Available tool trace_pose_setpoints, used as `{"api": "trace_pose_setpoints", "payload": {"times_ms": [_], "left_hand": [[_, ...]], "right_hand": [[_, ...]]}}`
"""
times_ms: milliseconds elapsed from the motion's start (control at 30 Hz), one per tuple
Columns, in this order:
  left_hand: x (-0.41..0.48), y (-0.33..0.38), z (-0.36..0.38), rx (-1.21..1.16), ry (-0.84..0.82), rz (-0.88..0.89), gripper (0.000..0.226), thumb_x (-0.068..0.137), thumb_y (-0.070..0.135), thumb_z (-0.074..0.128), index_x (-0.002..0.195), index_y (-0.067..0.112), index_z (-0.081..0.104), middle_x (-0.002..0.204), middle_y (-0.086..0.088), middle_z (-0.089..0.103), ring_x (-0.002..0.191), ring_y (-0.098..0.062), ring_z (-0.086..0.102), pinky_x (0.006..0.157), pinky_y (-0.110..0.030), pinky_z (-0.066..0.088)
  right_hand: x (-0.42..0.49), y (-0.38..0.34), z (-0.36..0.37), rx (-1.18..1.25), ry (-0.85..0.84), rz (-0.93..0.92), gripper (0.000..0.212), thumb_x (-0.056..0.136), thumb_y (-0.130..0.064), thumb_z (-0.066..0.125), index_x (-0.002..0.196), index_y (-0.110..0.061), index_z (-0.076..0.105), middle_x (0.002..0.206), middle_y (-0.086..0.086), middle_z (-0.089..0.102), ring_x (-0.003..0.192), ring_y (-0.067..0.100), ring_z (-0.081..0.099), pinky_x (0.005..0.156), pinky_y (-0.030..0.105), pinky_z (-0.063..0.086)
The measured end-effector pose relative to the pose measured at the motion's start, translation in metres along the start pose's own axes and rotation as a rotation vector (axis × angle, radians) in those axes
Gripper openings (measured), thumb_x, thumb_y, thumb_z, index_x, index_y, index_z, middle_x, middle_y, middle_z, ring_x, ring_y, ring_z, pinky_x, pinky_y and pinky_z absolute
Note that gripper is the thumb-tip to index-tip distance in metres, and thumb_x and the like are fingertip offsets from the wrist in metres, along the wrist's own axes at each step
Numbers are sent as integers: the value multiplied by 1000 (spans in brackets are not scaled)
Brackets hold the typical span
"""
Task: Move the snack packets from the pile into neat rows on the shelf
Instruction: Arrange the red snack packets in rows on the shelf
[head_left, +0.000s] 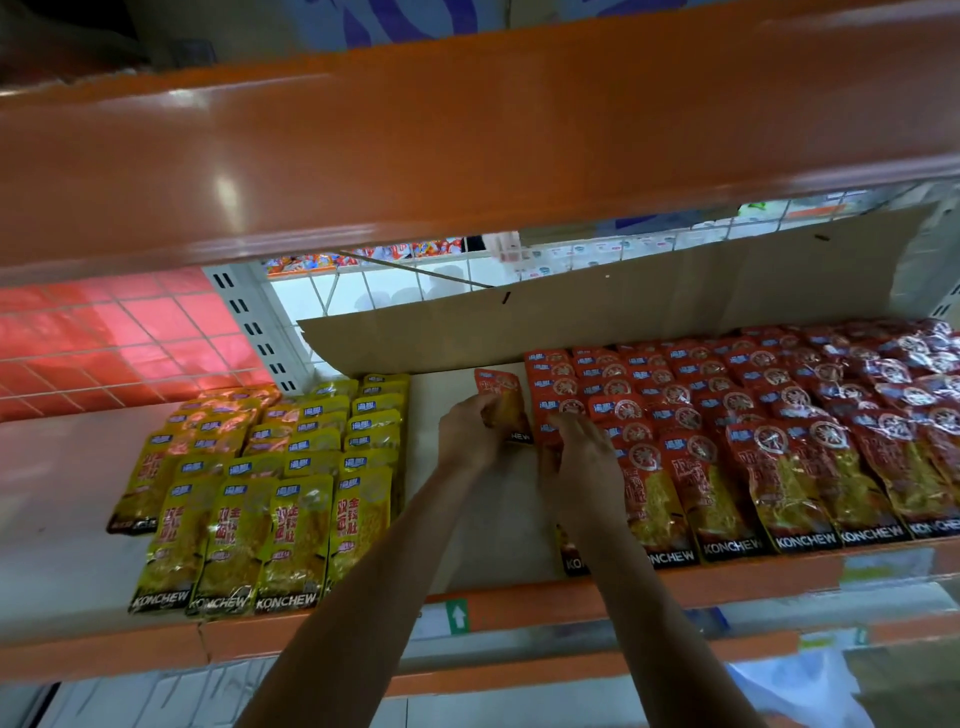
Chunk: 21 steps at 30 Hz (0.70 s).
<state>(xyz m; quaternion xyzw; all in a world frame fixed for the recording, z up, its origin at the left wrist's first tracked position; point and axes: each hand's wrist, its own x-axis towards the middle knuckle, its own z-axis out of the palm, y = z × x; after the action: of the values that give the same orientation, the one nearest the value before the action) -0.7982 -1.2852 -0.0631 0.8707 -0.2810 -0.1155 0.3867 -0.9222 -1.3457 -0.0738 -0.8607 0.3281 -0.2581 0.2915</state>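
Red snack packets (737, 410) lie in overlapping rows across the right half of the shelf (483, 519). Yellow packets (291, 483) lie in rows on the left. Between the two groups runs a bare strip of shelf. My left hand (467, 434) grips one red packet (501, 400) and holds it upright over that strip, next to the leftmost red row. My right hand (576, 457) rests with fingers spread on the leftmost red row (550, 395), covering part of it.
An orange shelf beam (467, 135) hangs low overhead. A cardboard sheet (597, 317) stands along the back of the shelf. A white slotted upright (254, 322) and wire mesh are behind the yellow packets. The orange front lip (519, 608) edges the shelf.
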Motion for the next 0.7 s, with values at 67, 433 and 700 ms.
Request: {"api": "trace_pose_setpoints", "payload": {"times_ms": [67,433,700], "left_hand": [[6,-1,3,56,-17,40,36,88,16,66,124,11,63,125,-8,64,114,-22,60,95,-23,41],[34,-9,26,467,13,93,31,97,46,44,115,28,63,109,-9,61,100,-28,55,79,-31,44],[22,-6,15,437,-18,115,38,95,46,49,128,26,54,116,-12,55,108,-32,48,87,-37,44]], "right_hand": [[1,1,0,-38,-29,2,34,91,-10,53,125,-10,55,127,6,55,121,23,47,100,34,40],[1,2,3,-43,58,-73,26,84,-2,57,109,-5,64,108,10,64,100,25,59,84,34,49],[1,-11,4,-41,65,-59,26,83,-1,56,108,-4,65,108,11,64,103,29,57,86,37,47]]}}
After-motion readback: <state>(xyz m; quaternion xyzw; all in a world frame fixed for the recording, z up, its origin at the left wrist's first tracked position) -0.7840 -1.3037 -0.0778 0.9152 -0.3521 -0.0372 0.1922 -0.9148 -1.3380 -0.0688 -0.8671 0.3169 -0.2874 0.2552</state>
